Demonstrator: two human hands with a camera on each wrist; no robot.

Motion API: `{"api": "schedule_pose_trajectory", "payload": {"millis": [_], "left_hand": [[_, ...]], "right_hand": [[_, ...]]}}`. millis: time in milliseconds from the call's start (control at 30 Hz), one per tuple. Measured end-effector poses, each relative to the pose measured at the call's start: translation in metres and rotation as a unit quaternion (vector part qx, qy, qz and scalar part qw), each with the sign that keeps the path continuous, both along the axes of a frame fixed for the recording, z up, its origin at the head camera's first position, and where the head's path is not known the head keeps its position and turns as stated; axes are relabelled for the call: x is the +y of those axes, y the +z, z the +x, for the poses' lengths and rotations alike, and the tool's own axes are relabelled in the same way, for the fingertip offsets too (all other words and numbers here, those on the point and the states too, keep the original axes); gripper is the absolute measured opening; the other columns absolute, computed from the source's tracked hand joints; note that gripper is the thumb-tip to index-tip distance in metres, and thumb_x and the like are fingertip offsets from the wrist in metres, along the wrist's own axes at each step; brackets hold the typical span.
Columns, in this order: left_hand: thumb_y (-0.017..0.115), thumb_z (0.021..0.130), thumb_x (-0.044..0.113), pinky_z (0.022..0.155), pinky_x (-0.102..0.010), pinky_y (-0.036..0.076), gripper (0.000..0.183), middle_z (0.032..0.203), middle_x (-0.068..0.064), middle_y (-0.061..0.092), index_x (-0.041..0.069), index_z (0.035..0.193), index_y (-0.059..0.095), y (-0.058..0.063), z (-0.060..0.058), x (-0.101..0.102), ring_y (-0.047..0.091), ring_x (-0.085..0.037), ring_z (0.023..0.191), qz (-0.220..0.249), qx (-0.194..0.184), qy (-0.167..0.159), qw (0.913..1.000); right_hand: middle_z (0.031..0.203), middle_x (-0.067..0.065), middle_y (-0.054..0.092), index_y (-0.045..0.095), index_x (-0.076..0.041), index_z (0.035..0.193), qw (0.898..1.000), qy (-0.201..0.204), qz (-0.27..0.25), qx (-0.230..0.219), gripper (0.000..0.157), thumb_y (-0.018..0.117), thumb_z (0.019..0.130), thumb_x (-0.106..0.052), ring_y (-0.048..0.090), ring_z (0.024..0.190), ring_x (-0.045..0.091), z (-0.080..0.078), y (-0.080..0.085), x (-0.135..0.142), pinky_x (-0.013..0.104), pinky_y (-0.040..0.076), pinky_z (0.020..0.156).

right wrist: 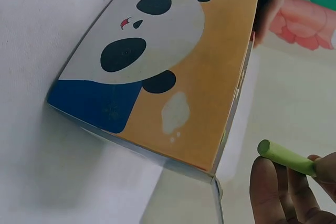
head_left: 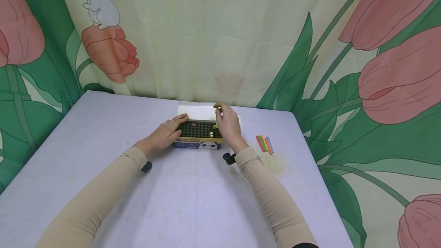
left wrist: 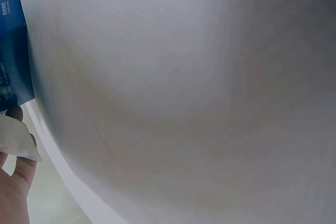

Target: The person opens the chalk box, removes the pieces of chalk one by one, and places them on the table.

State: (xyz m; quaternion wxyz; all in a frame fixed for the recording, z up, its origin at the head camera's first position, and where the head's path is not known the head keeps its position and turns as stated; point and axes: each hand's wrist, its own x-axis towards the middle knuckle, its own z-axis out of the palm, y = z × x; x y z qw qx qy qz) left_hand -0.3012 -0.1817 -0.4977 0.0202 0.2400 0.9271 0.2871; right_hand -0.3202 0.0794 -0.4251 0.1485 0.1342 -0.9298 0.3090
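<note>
A blue and yellow chalk box [head_left: 197, 144] with a panda on its front stands on the table, its white lid [head_left: 196, 112] folded back. Inside is a dark grid of holes [head_left: 198, 130], with a pink chalk [head_left: 193, 124], a pale chalk [head_left: 211, 134] and green chalk at the right end. My left hand [head_left: 165, 132] holds the box's left end, thumb toward the front; a white flap [left wrist: 20, 139] overlaps the fingers in the left wrist view. Above the box's right end, my right hand [head_left: 228, 123] pinches a green chalk stick [right wrist: 286, 158] between thumb and fingers.
Several coloured chalk sticks [head_left: 264, 144] lie side by side on the table to the right of the box. A pale yellowish smudge [head_left: 277, 163] marks the white cloth [head_left: 193, 198] near them. Behind the table hangs a flowered curtain [head_left: 206, 41].
</note>
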Motion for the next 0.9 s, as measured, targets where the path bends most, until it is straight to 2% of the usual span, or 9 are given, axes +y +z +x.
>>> {"api": "schedule_pose_trajectory", "payload": {"millis": [267,733,900], "left_hand": [[0.032,0.112,0.029,0.115,-0.066,0.028,0.059,0.175,-0.001,0.014,0.017,0.168,0.018,-0.002,-0.001,-0.001,0.040,-0.040,0.141,0.000,0.003,0.000,1.0000],[0.033,0.112,0.028,0.116,-0.065,0.028,0.058,0.174,-0.001,0.014,0.016,0.167,0.019,-0.002,-0.002,0.000,0.040,-0.040,0.141,-0.001,0.002,-0.004,1.0000],[0.034,0.112,0.027,0.116,-0.064,0.028,0.059,0.174,0.000,0.014,0.017,0.167,0.019,-0.002,-0.001,-0.001,0.039,-0.040,0.142,-0.001,-0.002,-0.002,1.0000]], "right_hand": [[0.112,0.007,0.071,0.067,-0.012,0.127,1.000,-0.005,-0.012,-0.002,0.023,0.052,0.110,-0.019,0.066,0.085,0.020,0.000,0.002,0.005,0.034,0.053,0.066],[0.114,0.007,0.071,0.066,-0.013,0.128,1.000,-0.012,-0.020,-0.013,0.025,0.050,0.110,-0.020,0.068,0.094,0.023,-0.001,0.003,0.012,0.035,0.055,0.072],[0.113,0.008,0.071,0.066,-0.013,0.127,1.000,-0.019,-0.016,-0.010,0.024,0.051,0.110,-0.021,0.067,0.090,0.023,-0.002,0.005,0.015,0.036,0.054,0.070]]}}
